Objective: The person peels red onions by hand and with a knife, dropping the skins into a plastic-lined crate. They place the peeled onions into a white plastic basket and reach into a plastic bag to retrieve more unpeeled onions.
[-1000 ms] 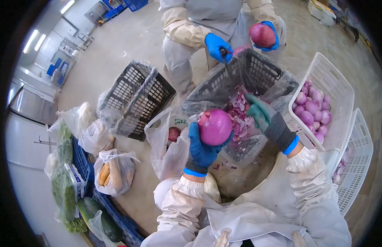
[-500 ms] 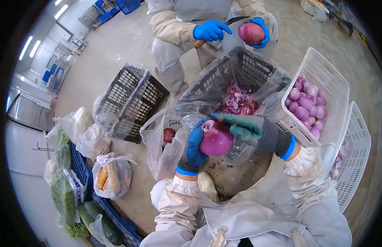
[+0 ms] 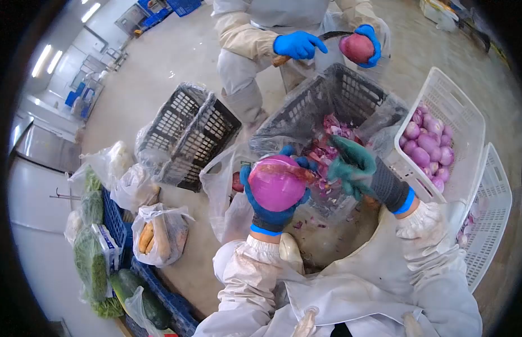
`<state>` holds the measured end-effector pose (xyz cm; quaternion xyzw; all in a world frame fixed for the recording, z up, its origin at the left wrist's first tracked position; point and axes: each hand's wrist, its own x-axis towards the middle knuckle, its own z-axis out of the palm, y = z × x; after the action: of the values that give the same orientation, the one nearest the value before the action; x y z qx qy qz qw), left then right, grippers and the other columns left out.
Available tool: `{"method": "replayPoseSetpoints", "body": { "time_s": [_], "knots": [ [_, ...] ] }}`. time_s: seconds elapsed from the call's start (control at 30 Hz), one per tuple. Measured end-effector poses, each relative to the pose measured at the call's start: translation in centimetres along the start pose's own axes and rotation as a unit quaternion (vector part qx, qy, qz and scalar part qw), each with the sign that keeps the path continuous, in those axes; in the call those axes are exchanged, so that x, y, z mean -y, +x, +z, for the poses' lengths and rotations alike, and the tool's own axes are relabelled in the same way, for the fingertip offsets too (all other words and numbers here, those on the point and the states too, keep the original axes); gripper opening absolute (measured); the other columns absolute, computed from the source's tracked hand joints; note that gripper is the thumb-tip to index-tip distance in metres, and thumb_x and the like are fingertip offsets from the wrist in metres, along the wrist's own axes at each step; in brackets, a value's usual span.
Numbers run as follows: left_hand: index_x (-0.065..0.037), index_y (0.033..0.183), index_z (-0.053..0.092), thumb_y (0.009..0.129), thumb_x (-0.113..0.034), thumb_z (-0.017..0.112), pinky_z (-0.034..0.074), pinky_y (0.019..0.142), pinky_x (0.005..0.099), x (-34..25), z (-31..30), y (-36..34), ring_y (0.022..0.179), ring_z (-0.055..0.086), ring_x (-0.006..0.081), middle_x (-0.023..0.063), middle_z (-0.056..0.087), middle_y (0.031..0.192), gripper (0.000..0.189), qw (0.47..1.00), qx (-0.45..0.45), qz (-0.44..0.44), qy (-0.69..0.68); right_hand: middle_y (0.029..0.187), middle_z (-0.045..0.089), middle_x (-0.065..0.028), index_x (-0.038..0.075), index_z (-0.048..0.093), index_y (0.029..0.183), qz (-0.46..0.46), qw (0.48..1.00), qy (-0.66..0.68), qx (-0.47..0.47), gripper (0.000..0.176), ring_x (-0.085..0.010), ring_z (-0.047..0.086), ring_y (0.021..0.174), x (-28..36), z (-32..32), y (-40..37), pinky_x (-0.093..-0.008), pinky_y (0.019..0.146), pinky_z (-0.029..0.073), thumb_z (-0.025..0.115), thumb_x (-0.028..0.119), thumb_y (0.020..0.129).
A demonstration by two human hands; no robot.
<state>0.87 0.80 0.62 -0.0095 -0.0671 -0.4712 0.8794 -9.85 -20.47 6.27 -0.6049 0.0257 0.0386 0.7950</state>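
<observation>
While blue-gloved left hand [image 3: 272, 215] cups round, glossy purple onion [image 3: 278, 191] in palm, fingers wrapped, green-and-grey-gloved right hand [image 3: 359, 168] hangs half open beside it, nothing visibly gripped. Onion likely firm, weighty, slick; widest girth offers safest hold.

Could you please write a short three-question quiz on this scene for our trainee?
1. What does the wearer's left hand hold?
2. True or false: the co-worker's right hand holds a knife.
3. What colour is the crate with the onion pile at the right?
A) black
B) white
C) blue

Key:
1. A large purple onion.
2. True.
3. B.
</observation>
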Motion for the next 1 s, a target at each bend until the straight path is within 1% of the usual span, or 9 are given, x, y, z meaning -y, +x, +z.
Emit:
{"method": "replayPoseSetpoints", "body": {
  "time_s": [0.13, 0.27, 0.43, 0.47, 0.5, 0.6, 0.83, 0.9, 1.0],
  "knots": [
    [-0.002, 0.14, 0.032, 0.083, -0.068, 0.043, 0.049, 0.084, 0.0586, 1.1, 1.4, 0.2, 0.122, 0.045, 0.0435, 0.025, 0.044, 0.134, 0.087, 0.994, -0.105, 0.014, 0.026, 0.1, 0.061, -0.002, 0.002, 0.033, 0.142, -0.22, 0.96, -0.173, -0.013, 0.082, -0.0075, 0.055, 0.082, -0.8, 2.3, 1.9, -0.02, 0.071, 0.045, 0.078, 0.008, 0.074],
    [-0.005, 0.137, 0.039, 0.086, -0.066, 0.04, 0.049, 0.083, 0.0586, 1.4, 0.5, 0.3, 0.119, 0.049, 0.0405, 0.021, 0.05, 0.13, 0.08, 0.989, -0.138, -0.018, 0.04, 0.098, 0.061, -0.0027, 0.002, 0.04, 0.139, 0.024, 0.999, -0.029, -0.036, 0.071, -0.0062, 0.055, 0.082, 1.1, 2.5, 0.4, -0.0195, 0.066, 0.045, 0.075, 0.012, 0.078],
    [-0.003, 0.139, 0.035, 0.084, -0.068, 0.043, 0.045, 0.092, 0.0565, 0.9, -1.2, 0.9, 0.12, 0.047, 0.0435, 0.0221, 0.047, 0.132, 0.085, 0.993, -0.097, -0.048, 0.041, 0.094, 0.064, -0.0086, 0.001, 0.051, 0.125, -0.016, 0.991, 0.091, -0.094, 0.06, -0.0177, 0.064, 0.077, 2.7, -0.7, -0.3, -0.0287, 0.066, 0.05, 0.076, 0.024, 0.076],
    [-0.002, 0.14, 0.033, 0.084, -0.067, 0.045, 0.04, 0.1, 0.0545, 0.7, -1.7, 0.9, 0.122, 0.045, 0.0432, 0.022, 0.044, 0.136, 0.087, 0.995, -0.053, -0.075, 0.05, 0.094, 0.064, -0.0116, 0.001, 0.049, 0.127, -0.122, 0.962, -0.225, -0.095, 0.059, -0.0225, 0.064, 0.075, -1.2, -4.4, 1.0, -0.034, 0.065, 0.05, 0.073, 0.023, 0.078],
    [-0.002, 0.14, 0.033, 0.084, -0.067, 0.045, 0.04, 0.1, 0.0545, 0.9, -1.7, 0.8, 0.122, 0.045, 0.0432, 0.022, 0.044, 0.136, 0.087, 0.995, -0.053, -0.074, 0.051, 0.094, 0.064, -0.0147, 0.002, 0.047, 0.129, -0.217, 0.824, -0.516, -0.084, 0.058, -0.0273, 0.064, 0.073, -4.2, -6.8, 1.7, -0.0393, 0.063, 0.05, 0.07, 0.022, 0.079],
    [-0.005, 0.14, 0.034, 0.082, -0.067, 0.049, 0.037, 0.102, 0.0572, 1.3, -1.1, 1.1, 0.123, 0.043, 0.0457, 0.0244, 0.043, 0.136, 0.087, 0.991, 0.032, -0.123, -0.037, 0.101, 0.063, -0.0255, 0.003, 0.041, 0.133, 0.026, 0.749, -0.655, -0.096, 0.061, -0.037, 0.065, 0.089, -8.1, -7.6, 1.1, -0.0455, 0.071, 0.05, 0.066, 0.021, 0.081],
    [-0.005, 0.138, 0.035, 0.078, -0.065, 0.056, 0.038, 0.102, 0.0569, 3.5, -1.8, 1.3, 0.125, 0.04, 0.0449, 0.0256, 0.039, 0.138, 0.087, 0.986, -0.157, -0.036, -0.042, 0.095, 0.067, -0.0157, 0.003, 0.046, 0.127, 0.05, 0.584, -0.809, 0.047, 0.043, -0.0333, 0.066, 0.081, -6.3, 0.4, -0.5, -0.0482, 0.073, 0.05, 0.047, 0.016, 0.086],
    [-0.005, 0.137, 0.036, 0.078, -0.064, 0.058, 0.038, 0.101, 0.0562, 2.7, -3.0, 1.6, 0.125, 0.041, 0.0438, 0.025, 0.039, 0.138, 0.087, 0.977, -0.214, -0.002, 0.01, 0.101, 0.066, -0.0152, 0.005, 0.05, 0.124, -0.009, 0.583, -0.812, 0.038, 0.042, -0.0318, 0.066, 0.086, -4.1, 0.9, -2.4, -0.044, 0.075, 0.05, 0.051, 0.018, 0.084],
    [-0.004, 0.135, 0.039, 0.078, -0.063, 0.058, 0.04, 0.1, 0.0552, 1.2, -2.4, 1.6, 0.124, 0.042, 0.0429, 0.0232, 0.043, 0.135, 0.084, 0.972, -0.223, 0.059, 0.04, 0.105, 0.064, -0.0151, 0.001, 0.052, 0.125, -0.109, 0.785, -0.609, 0.043, 0.046, -0.0246, 0.063, 0.095, -2.1, -0.9, -5.2, -0.037, 0.081, 0.05, 0.061, 0.015, 0.082]
  ]
}}
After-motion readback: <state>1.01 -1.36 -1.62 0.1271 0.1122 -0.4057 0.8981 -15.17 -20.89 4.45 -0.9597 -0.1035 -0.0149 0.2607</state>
